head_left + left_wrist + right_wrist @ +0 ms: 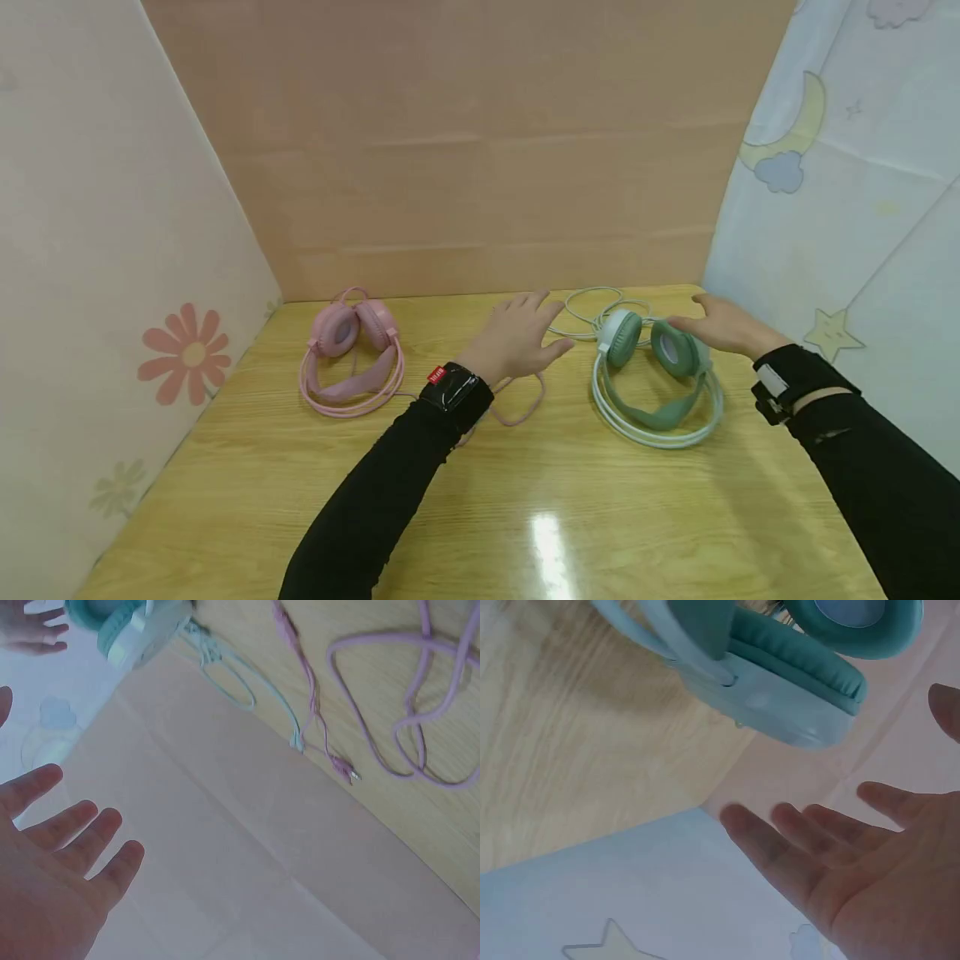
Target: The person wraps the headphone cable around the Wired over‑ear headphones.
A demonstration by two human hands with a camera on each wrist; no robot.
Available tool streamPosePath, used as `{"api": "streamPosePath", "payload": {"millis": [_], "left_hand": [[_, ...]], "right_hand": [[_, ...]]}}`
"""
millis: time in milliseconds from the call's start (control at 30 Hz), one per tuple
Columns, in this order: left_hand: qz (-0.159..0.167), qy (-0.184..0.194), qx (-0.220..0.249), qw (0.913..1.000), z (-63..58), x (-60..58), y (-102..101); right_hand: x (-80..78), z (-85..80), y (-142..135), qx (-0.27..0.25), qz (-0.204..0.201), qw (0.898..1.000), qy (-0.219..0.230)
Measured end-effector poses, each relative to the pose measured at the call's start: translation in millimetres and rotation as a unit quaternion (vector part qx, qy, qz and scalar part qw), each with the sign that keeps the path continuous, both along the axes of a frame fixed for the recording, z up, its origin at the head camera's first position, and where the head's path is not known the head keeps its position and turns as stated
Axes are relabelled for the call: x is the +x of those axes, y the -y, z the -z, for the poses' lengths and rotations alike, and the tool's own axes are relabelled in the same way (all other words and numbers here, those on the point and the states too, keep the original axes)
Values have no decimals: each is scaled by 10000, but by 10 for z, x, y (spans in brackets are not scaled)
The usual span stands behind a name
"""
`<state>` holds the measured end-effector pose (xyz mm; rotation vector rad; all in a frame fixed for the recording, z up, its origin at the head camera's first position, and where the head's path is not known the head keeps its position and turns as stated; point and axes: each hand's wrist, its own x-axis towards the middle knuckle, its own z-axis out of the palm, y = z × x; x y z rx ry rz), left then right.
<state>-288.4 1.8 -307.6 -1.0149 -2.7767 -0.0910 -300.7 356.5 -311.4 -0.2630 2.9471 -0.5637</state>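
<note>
Green-and-white headphones point(664, 421) lie on the right of the table, ear cups toward the back. My right hand point(726, 327) hovers beside their right ear cup point(780, 705), fingers spread, with a gap visible in the right wrist view. My left hand point(517, 337) is held above the table, left of these headphones, fingers extended and holding nothing. Pink headphones point(351, 390) lie farther left. Their pink cable point(412, 712) runs loosely across the table, partly hidden in the head view behind my left forearm.
The pale green cable point(596, 317) lies coiled behind the green headphones. A brown backdrop point(465, 150) closes the rear of the wooden table point(615, 517). Patterned white panels stand at the left point(112, 208) and right point(885, 208).
</note>
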Motion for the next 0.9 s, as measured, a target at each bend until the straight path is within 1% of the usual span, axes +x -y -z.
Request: {"api": "streamPosePath", "payload": {"millis": [67, 133, 200, 267, 333, 400, 500, 600, 700, 800, 900], "left_hand": [[81, -14, -105, 9999, 55, 45, -57], [167, -11, -202, 9997, 121, 79, -113], [226, 26, -294, 9993, 190, 110, -174], [290, 70, -378, 9988, 259, 145, -244], [346, 113, -459, 9983, 324, 180, -320], [420, 140, -494, 9978, 374, 219, -396], [511, 149, -505, 9973, 416, 279, -502], [598, 193, -527, 9966, 447, 333, -599], [640, 223, -635, 9957, 486, 366, -686], [672, 209, -767, 9946, 522, 388, -759], [746, 179, -761, 9941, 556, 407, -819]], "right_hand": [[41, 16, -66, -87, 110, 9994, 307], [92, 35, -128, -243, 229, 9968, 732], [136, 66, -195, -469, 363, 9914, 1169], [178, 105, -251, -684, 467, 9849, 1517], [201, 160, -294, -902, 541, 9785, 1773], [216, 223, -321, -1124, 595, 9731, 1919], [224, 305, -330, -1526, 627, 9640, 2085], [229, 366, -313, -1856, 576, 9575, 2133], [226, 406, -282, -2061, 553, 9546, 2077], [220, 434, -246, -2130, 569, 9553, 1968], [221, 451, -202, -2138, 587, 9568, 1878]]}}
